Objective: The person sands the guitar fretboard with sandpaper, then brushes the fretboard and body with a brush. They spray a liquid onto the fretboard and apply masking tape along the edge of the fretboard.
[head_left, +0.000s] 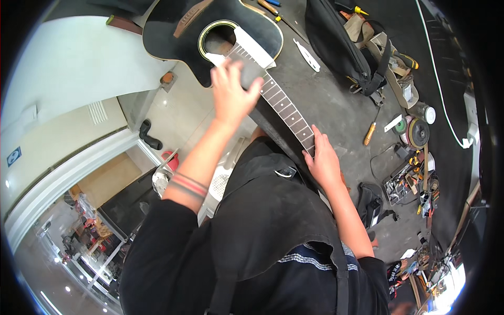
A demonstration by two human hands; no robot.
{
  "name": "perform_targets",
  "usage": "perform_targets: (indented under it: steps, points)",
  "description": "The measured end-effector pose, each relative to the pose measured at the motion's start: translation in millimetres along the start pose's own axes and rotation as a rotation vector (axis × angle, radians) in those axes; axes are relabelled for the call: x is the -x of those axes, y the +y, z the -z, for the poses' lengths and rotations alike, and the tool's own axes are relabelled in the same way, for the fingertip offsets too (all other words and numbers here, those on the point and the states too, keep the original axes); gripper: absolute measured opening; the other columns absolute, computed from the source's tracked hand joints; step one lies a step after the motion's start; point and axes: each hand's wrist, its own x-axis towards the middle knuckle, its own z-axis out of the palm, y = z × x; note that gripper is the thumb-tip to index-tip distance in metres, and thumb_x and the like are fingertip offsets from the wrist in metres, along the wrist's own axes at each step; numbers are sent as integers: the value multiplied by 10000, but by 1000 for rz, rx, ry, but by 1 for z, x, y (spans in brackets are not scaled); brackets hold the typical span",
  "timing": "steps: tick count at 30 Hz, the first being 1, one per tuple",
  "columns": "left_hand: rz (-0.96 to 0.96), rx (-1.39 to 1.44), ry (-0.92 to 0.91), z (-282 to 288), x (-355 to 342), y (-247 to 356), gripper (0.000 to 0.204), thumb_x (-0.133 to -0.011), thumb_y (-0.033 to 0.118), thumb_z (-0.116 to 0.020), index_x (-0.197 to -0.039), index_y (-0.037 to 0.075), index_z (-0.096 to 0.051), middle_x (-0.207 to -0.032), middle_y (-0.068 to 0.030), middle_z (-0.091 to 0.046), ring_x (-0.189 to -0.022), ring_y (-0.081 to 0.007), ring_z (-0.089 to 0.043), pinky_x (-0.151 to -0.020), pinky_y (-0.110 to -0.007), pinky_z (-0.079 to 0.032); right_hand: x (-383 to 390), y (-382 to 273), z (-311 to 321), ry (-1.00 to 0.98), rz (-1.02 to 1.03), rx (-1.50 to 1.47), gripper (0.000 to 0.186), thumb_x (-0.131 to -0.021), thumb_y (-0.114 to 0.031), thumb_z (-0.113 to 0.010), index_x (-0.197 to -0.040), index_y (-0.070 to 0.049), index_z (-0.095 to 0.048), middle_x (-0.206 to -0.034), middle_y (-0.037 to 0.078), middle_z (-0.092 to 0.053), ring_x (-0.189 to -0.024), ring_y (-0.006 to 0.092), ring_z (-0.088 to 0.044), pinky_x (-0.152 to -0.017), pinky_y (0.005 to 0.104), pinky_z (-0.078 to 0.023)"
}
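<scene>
A black acoustic guitar (262, 26) lies face up at the far side, its neck slanting toward me. White paper (251, 44) covers the top beside the soundhole and the upper end of the fretboard. My left hand (231, 92), slightly blurred, is closed on a flat grey block (252, 73) that rests on the frets near the body. Closer to me, my right hand (324, 160) wraps round the neck near its lower end, thumb on one side and fingers on the other. Bare frets and dot inlays of the fretboard (283, 107) show between my hands.
On the dark bench (336, 110) to the right lie a black bag (336, 39), a white-handled tool (307, 55), a wooden-handled screwdriver (370, 134) and round discs (418, 132). Farther right is a tray of small tools (401, 184). A white stool (220, 181) stands at left.
</scene>
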Motion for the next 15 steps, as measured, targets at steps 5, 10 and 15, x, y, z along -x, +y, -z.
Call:
perform_targets:
  steps: [5,10,15]
  points:
    - [-64,206,-55,16,22,38,616,-848,360,-934,-1274,14,-656,-1360,-238,-613,-1301,-421,-590,-1112,-539,-501,4,6,-6,43,35,-26,875,-924,-94,-841,-1677,-27,-401,-1305,230,-635,-1212,443,-669,-1024,509,-573]
    - [45,-45,137,-3,-26,1,616,-895,372,-908,-1292,-17,-642,-1364,-255,-601,-1308,-447,-571,-1133,-534,-481,4,12,-7,47,98,-25,865,-934,-96,-836,-1673,-18,-393,-1344,248,-628,-1227,462,-666,-1032,521,-576]
    - [81,166,23,2,20,43,623,-900,373,-912,-1314,-14,-652,-1345,-239,-605,-1289,-432,-584,-1132,-530,-482,3,15,-7,51,103,-45,851,-947,-107,-827,-1668,-17,-385,-1376,257,-622,-1249,469,-663,-1034,525,-584]
